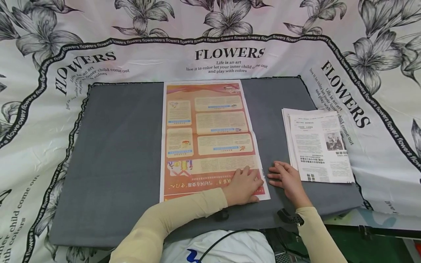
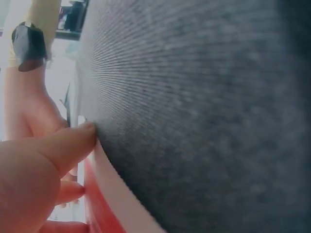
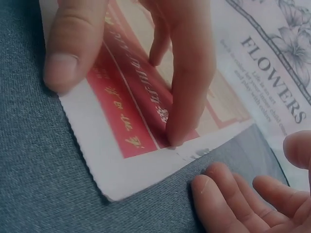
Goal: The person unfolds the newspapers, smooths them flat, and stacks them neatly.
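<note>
While the left hand [image 1: 242, 187] rests spread on the newspaper [image 1: 210, 126], the right hand [image 1: 290, 182], loosely curled, holds nothing.

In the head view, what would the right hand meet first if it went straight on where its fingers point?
The right hand would probably meet the right edge of the orange newspaper first, though the hand's height is hard to judge.

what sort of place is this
Probably a tabletop work area, though little of the room shows: a gray fabric surface, a flower-printed cloth bordering it, and an orange newspaper page lying near a stack of printed sheets.
</note>
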`<state>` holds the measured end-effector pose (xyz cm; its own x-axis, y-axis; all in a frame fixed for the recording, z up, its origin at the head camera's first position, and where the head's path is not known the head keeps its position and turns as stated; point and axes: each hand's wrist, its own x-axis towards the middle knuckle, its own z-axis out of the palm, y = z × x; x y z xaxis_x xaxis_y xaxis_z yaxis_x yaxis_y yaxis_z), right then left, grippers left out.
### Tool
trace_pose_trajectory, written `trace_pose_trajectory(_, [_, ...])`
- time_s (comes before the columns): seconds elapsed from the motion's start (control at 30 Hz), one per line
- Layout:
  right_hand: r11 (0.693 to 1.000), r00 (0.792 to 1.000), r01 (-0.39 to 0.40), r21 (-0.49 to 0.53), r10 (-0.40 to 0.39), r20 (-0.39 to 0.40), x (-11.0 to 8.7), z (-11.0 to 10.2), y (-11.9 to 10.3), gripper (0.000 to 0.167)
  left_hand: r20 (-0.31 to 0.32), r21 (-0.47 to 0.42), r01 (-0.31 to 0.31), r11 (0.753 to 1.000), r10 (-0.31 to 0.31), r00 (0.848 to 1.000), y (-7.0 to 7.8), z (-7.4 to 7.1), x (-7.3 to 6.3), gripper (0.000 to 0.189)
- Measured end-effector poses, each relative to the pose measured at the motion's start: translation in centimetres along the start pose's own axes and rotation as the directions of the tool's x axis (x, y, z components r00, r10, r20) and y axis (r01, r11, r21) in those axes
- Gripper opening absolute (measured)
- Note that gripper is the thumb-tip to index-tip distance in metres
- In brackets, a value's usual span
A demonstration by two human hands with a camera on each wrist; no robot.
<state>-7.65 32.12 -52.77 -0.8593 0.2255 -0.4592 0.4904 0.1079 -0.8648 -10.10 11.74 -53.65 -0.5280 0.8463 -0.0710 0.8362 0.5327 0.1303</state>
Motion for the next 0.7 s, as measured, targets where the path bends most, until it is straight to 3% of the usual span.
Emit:
trace_pose_trajectory(0.33, [1.0, 1.0, -0.013, 0.018, 0.013, 0.0, -1.0, -0.1, 1.2, 0.065, -0.026, -0.048, -0.005, 0.999, 0.003, 1.0, -0.1, 1.1, -0.4, 0.048])
trace_pose_trajectory(0.47, [1.0, 1.0, -0.014, 0.007, 0.014, 0.026, -1.1, -0.3, 1.1, 0.067, -0.023, -0.115, -0.004, 0.993, 0.001, 1.0, -0.6, 0.7, 0.1, 0.045])
trace_pose_trajectory(0.57, [1.0, 0.999, 0.001, -0.015, -0.001, 0.045, -0.9, -0.4, 0.8, 0.069, -0.042, -0.243, 0.011, 0.97, -0.022, 0.999, -1.2, 0.0, 0.7, 0.04])
trace_pose_trajectory(0.7, [0.999, 0.998, 0.025, -0.021, -0.024, 0.055, -0.3, -0.5, 0.4, 0.069, -0.078, -0.403, 0.024, 0.915, -0.06, 0.995, -2.1, -0.7, 1.2, 0.034])
